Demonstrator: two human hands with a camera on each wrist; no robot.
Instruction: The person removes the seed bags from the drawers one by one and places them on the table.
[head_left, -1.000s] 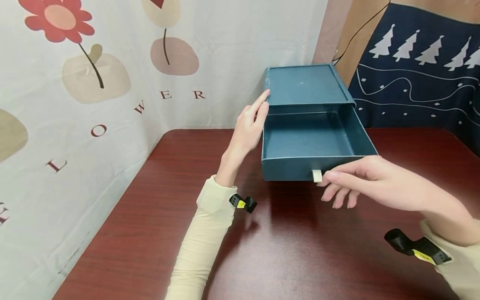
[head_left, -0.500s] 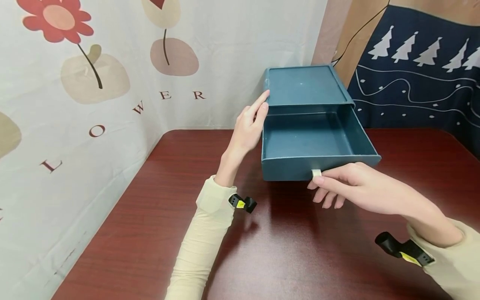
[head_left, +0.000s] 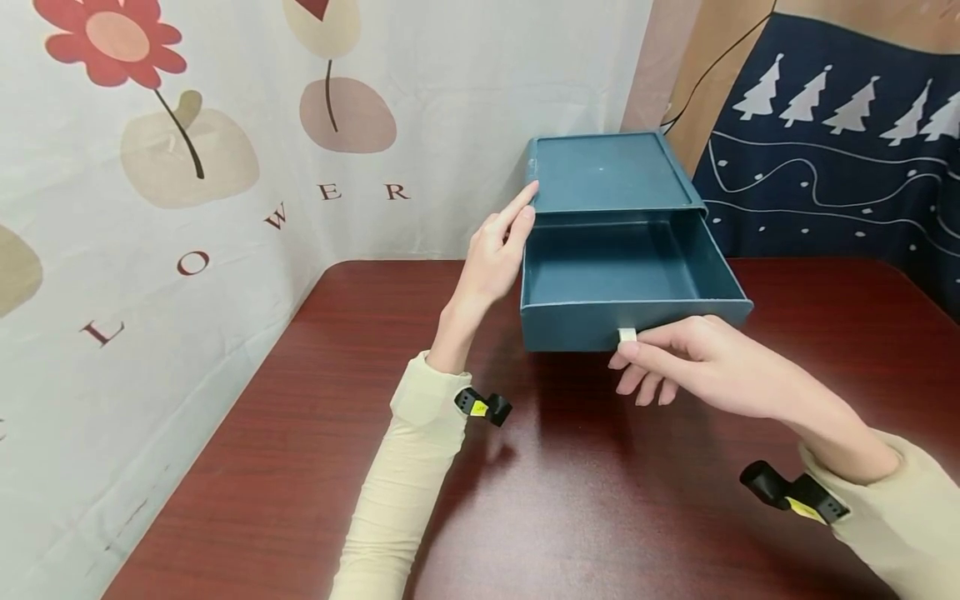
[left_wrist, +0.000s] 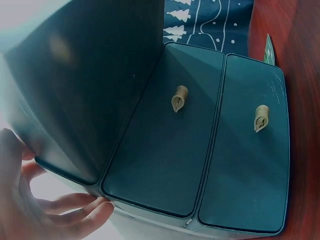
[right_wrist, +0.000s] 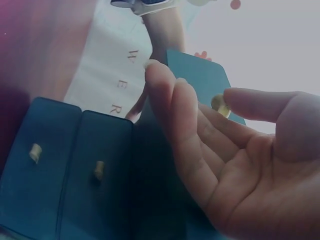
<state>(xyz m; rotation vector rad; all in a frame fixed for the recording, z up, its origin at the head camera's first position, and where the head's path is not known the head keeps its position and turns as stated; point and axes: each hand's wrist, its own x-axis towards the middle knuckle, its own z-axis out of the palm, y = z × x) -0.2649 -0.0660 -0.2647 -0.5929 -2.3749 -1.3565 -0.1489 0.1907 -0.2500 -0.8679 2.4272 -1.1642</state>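
Observation:
A blue drawer cabinet stands at the back of the table, its top drawer pulled well out. At the drawer's front, my right hand pinches the cream pull tab between thumb and index finger, the other fingers hanging loosely below. The right wrist view shows the thumb against that tab. My left hand rests against the cabinet's left side, index finger stretched along its upper edge. Below, the left wrist view shows two closed drawers, a middle drawer and a bottom drawer, each with a tab.
The cabinet is on a dark red-brown wooden table. Behind it hang a white flower-print curtain and a navy cloth with white trees. A small green item lies beyond the bottom drawer in the left wrist view.
My right hand has moved left onto the pull tab and taken it between thumb and finger. The top drawer has slid slightly inward. My left hand has stayed in place.

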